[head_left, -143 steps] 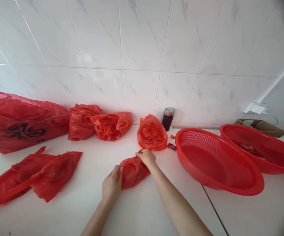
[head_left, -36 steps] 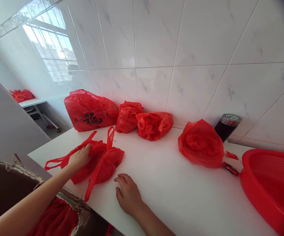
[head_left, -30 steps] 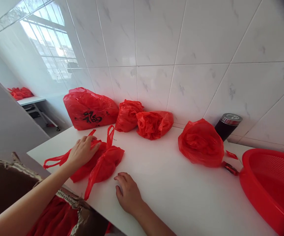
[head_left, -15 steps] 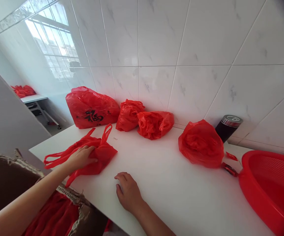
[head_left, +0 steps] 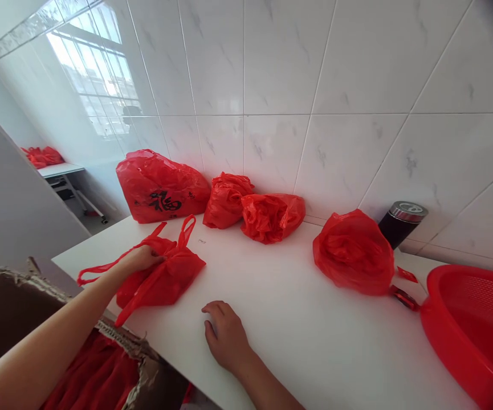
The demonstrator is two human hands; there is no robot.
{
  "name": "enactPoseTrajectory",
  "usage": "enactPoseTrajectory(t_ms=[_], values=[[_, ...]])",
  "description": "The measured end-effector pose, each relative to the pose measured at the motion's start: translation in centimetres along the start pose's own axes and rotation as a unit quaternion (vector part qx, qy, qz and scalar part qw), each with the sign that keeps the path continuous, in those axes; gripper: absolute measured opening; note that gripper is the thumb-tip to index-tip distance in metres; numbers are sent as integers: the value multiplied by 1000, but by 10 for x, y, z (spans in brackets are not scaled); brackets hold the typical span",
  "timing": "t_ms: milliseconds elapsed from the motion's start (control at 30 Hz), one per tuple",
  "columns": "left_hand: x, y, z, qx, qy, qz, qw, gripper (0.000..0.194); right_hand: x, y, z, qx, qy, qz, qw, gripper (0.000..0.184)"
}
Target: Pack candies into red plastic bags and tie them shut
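Observation:
A red cloth-like bag (head_left: 167, 285) with loop handles lies at the left end of the white table (head_left: 289, 302). My left hand (head_left: 143, 259) is closed on the gathered material at its middle, and the fingertips are partly hidden in the folds. One handle loop stands up just beyond the hand; other straps trail to the left and toward the near edge. My right hand (head_left: 227, 336) rests on the tabletop to the right of the bag, fingers slightly curled, thumb apart, with nothing in it.
Along the tiled wall stand a red plastic bag with black writing (head_left: 163, 191) and crumpled red bags (head_left: 272, 216). Farther right are another red bag (head_left: 353, 250), a dark flask (head_left: 402, 225) and a red basket (head_left: 455, 324). A torn cardboard box (head_left: 130, 341) holding red material sits at lower left.
My left hand has gone from lying flat on the bag to gripping its bunched material, drawing the top together. The right hand stays in place. The view has shifted slightly.

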State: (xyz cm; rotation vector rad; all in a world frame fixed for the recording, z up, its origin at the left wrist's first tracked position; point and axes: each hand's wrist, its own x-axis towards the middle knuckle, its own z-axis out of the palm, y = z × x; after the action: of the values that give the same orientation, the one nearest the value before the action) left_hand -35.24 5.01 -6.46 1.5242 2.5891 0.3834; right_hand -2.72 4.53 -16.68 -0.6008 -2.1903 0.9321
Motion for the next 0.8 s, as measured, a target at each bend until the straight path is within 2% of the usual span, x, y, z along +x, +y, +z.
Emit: enactPoseTrajectory(t_ms=[100, 133, 233, 333, 400, 500, 667, 733, 800], values=[[-1, -2, 3, 28, -72, 8, 997, 36, 0, 0, 0, 3, 1, 1, 1000, 38], [-3, -3, 3, 36, -76, 11, 996, 32, 0, 0, 0, 3, 2, 2, 1000, 37], [-11, -2, -1, 62, -26, 12, 998, 14, 0, 1, 0, 4, 1, 2, 1000, 36], [-21, 2, -4, 84, 73, 9, 994, 24, -1, 2, 1, 3, -1, 0, 1000, 36], [-26, 6, -4, 87, 115, 17, 989, 29, 0, 2, 1, 1, -1, 0, 1000, 36], [-28, 9, 1, 64, 124, 23, 990, 33, -1, 2, 0, 1, -1, 1, 1000, 36], [-33, 6, 1, 24, 85, 9, 996, 64, -2, 2, 0, -2, -3, -2, 1000, 35], [-40, 12, -6, 24, 100, -2, 995, 65, 0, 1, 1, -8, -4, 1, 1000, 35], [-49, 28, -13, 27, 144, 4, 989, 61, 1, 0, 1, -15, -7, 7, 1000, 36]])
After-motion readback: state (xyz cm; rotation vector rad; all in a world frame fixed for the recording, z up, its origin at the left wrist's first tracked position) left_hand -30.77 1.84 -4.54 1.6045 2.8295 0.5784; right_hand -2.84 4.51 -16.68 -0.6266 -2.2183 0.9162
